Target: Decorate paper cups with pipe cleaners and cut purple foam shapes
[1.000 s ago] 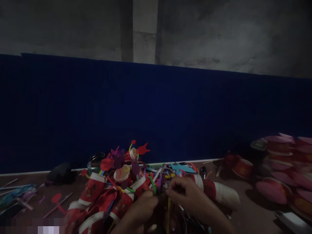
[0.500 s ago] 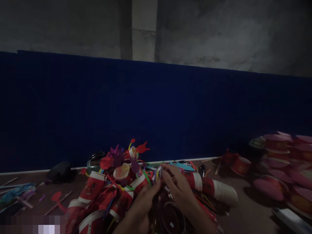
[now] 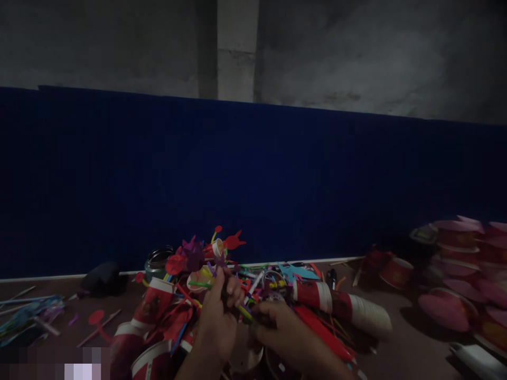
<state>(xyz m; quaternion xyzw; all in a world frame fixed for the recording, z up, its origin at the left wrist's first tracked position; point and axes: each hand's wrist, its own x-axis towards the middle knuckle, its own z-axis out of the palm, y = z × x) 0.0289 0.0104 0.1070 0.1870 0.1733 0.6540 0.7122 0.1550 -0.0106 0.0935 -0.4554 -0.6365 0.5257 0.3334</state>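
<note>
My left hand [image 3: 217, 316] is closed in a fist over the pile of red paper cups [image 3: 158, 311] and coloured straws. A thin yellow-green straw [image 3: 244, 313] runs from this fist to my right hand [image 3: 277, 330], which pinches its other end low in the picture. Cut paper shapes in red and purple [image 3: 198, 253] stick up from the cups just behind my hands. The light is dim, so small details in the fingers are hard to see.
A stack of red-and-white cups [image 3: 344, 306] lies on its side to the right. Pink-lidded cups [image 3: 455, 274] crowd the far right. A glass jar [image 3: 157, 259] and a dark object [image 3: 103, 277] sit near the blue wall panel [image 3: 253, 179]. Loose sticks [image 3: 31, 316] lie at left.
My left hand has risen and closed round the straw above the cups. My right hand has drawn back toward me and down, now pinching the straw's near end.
</note>
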